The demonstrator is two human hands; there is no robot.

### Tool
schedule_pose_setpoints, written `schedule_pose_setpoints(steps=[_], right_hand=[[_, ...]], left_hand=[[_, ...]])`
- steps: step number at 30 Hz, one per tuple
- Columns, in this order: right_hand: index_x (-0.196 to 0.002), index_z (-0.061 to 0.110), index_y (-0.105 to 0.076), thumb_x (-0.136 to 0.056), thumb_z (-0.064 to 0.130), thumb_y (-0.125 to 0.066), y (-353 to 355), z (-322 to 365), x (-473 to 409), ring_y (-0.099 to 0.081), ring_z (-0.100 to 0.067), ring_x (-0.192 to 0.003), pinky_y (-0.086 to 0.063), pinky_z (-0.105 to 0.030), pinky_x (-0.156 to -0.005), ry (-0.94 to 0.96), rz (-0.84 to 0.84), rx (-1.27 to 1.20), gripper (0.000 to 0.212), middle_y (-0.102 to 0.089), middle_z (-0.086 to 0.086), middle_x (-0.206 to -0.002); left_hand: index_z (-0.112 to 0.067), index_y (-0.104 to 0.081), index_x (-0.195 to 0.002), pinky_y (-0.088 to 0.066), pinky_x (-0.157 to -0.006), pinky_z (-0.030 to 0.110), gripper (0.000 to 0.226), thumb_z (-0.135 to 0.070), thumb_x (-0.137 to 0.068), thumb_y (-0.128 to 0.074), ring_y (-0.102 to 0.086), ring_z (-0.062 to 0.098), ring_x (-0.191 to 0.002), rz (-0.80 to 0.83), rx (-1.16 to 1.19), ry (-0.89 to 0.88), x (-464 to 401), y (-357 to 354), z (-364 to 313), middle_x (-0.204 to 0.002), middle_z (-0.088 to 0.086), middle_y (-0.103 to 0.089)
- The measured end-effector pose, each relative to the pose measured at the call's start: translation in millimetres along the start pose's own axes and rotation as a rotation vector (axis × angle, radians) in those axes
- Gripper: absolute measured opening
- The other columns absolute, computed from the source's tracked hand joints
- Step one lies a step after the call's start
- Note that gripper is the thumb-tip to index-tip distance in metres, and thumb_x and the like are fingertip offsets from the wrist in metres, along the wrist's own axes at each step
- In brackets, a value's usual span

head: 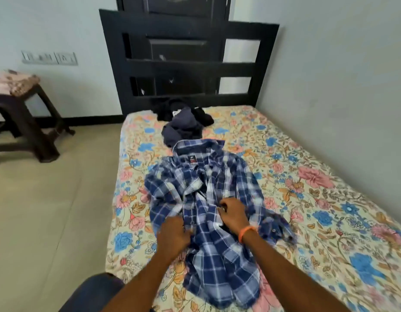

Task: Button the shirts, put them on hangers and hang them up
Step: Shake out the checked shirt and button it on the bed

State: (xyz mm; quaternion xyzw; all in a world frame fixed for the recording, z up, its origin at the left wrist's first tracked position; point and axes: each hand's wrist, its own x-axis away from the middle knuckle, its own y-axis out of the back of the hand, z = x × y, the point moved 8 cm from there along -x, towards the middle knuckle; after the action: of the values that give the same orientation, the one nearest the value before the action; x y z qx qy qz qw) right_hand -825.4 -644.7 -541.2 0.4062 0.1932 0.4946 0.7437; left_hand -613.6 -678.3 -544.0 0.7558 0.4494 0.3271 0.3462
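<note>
1 plaid shirt [215, 212] lies spread, collar away from the camera, in the middle of the frame on the bed [318, 199], and the buttoning looks barely begun: its front seems open above the hands. At lower centre the left hand [172, 237] has a closed grip bunching 1 front edge, and just right of it the right hand [234, 212] pinches the other. No hanger is in view. A stool [19, 113] stands at far left, dark clothes [183, 120] wait by the black headboard [188, 64] at upper centre, and a bare wall fills the right.

Bare forearms, orange wristband [246, 233] on right
</note>
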Motion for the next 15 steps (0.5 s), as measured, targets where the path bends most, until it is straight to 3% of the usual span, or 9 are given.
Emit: schedule_pose_setpoints(steps=[3,5,7,9,12,15], right_hand=[[-0.087,0.017,-0.067,-0.088,0.037,-0.070,16,-5,33,-0.055,-0.017,-0.079,-0.046,-0.031,-0.076,0.018,-0.267,-0.068,0.020,-0.060,-0.001,-0.087],[-0.088,0.023,-0.064,-0.082,0.050,-0.073,24,1,47,-0.056,-0.013,-0.078,-0.049,-0.030,-0.072,0.014,-0.321,-0.029,0.029,-0.059,0.006,-0.086],[-0.084,0.022,-0.060,-0.081,0.054,-0.072,20,5,56,-0.057,-0.011,-0.070,-0.051,-0.033,-0.066,-0.045,-0.256,-0.069,0.034,-0.059,0.008,-0.077],[-0.072,0.018,-0.053,-0.081,0.050,-0.074,10,2,54,-0.052,-0.014,-0.059,-0.048,-0.035,-0.062,-0.125,-0.149,-0.186,0.040,-0.054,0.005,-0.064],[-0.061,0.017,-0.038,-0.080,0.026,-0.080,-1,4,49,-0.042,-0.021,-0.060,-0.045,-0.039,-0.061,-0.225,-0.027,-0.413,0.047,-0.039,-0.005,-0.059],[-0.062,0.012,-0.045,-0.080,0.008,-0.077,-2,12,49,-0.050,-0.024,-0.064,-0.053,-0.036,-0.061,-0.300,0.027,-0.648,0.037,-0.047,-0.011,-0.068]], left_hand=[[-0.019,-0.051,-0.082,-0.044,-0.066,0.033,0.024,-0.040,-0.087,-0.060,-0.054,0.021,-0.080,-0.128,0.003,-0.008,12,-12,5,-0.087,0.003,-0.052],[-0.019,-0.049,-0.076,-0.039,-0.060,0.030,0.024,-0.034,-0.089,-0.062,-0.052,0.019,-0.072,-0.141,0.089,0.025,14,-12,4,-0.085,0.004,-0.051],[-0.017,-0.049,-0.065,-0.039,-0.054,0.029,0.031,-0.022,-0.092,-0.063,-0.049,0.015,-0.058,-0.186,0.235,0.058,12,-10,8,-0.070,0.005,-0.054],[-0.013,-0.053,-0.064,-0.041,-0.053,0.030,0.033,-0.021,-0.094,-0.063,-0.049,0.014,-0.053,-0.219,0.358,0.063,13,-4,7,-0.062,0.004,-0.055],[-0.014,-0.055,-0.077,-0.041,-0.053,0.026,0.024,-0.027,-0.098,-0.057,-0.052,0.015,-0.059,-0.212,0.538,0.032,15,6,-3,-0.071,0.004,-0.059],[-0.015,-0.058,-0.093,-0.055,-0.071,0.046,0.021,-0.035,-0.100,-0.052,-0.063,0.035,-0.074,-0.137,0.885,0.096,15,7,1,-0.086,0.016,-0.067]])
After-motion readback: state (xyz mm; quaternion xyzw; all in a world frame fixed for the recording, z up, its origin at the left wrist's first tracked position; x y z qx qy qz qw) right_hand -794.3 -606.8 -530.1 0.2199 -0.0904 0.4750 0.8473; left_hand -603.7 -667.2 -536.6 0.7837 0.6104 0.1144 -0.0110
